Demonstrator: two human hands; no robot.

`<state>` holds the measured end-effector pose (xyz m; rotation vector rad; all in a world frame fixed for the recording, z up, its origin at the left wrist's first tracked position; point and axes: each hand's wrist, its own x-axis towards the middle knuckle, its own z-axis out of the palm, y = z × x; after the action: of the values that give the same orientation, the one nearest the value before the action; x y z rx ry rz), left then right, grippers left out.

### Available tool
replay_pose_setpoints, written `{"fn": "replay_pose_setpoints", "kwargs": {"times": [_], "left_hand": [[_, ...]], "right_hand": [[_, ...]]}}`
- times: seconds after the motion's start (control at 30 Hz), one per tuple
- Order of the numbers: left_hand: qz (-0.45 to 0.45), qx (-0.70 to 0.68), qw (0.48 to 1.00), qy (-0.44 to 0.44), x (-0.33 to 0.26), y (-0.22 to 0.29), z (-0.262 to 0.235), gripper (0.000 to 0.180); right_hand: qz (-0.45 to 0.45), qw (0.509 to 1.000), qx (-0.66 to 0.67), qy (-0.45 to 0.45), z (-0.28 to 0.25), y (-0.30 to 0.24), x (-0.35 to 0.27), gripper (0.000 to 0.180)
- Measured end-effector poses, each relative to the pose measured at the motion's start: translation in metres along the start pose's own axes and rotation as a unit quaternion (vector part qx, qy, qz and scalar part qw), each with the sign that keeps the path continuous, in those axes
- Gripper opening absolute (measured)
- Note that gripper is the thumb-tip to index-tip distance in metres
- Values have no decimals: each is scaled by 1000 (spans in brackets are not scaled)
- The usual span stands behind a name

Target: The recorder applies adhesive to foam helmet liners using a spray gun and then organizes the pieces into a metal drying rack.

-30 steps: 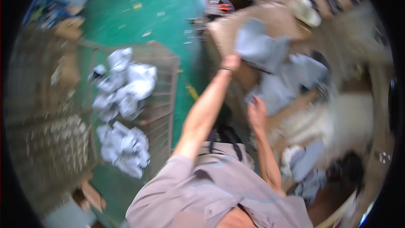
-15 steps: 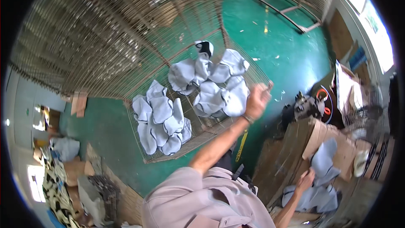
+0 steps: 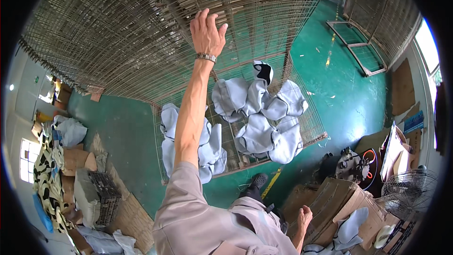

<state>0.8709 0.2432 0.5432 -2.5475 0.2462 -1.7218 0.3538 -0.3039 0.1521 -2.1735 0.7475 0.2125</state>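
My left hand is raised in front of the upper wire shelves of a rack, fingers spread and a little bent. It holds nothing, and whether the fingertips touch the wires I cannot tell. Below my left arm, the lowest wire shelf bears two groups of grey, dark-edged fabric pieces: a left group, partly hidden by the arm, and a right group. A black patch shows on the rearmost piece. Low on the right, my right hand is empty with loosely bent fingers, beside cardboard boxes.
More grey pieces lie by the boxes at lower right, near a wire-guarded fan and a machine with an orange-red hose. Another rack stands at the far right. Cardboard and cloth are piled at left.
My left hand has gone from the lowest shelf's right front corner up and left to the upper shelves. My right hand has come away from the grey piece by the boxes. The view has shifted.
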Motion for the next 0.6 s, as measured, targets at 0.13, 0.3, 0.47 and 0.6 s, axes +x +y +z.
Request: {"fn": "replay_pose_setpoints", "kwargs": {"times": [0.13, 0.3, 0.47, 0.6], "left_hand": [[13, 14, 1000, -4, -5, 39, -35, 43], [-46, 31, 981, -188, -118, 157, -132, 43], [-148, -204, 810, -529, -296, 280, -197, 41], [-164, -422, 554, -699, -356, 423, -212, 44]], "right_hand": [[-46, 999, -15, -5, -9, -27, 4, 33], [59, 998, 13, -9, -26, -5, -15, 42], [169, 977, 101, 85, -44, 46, -53, 40], [248, 922, 151, 255, -80, 102, -87, 31]]}}
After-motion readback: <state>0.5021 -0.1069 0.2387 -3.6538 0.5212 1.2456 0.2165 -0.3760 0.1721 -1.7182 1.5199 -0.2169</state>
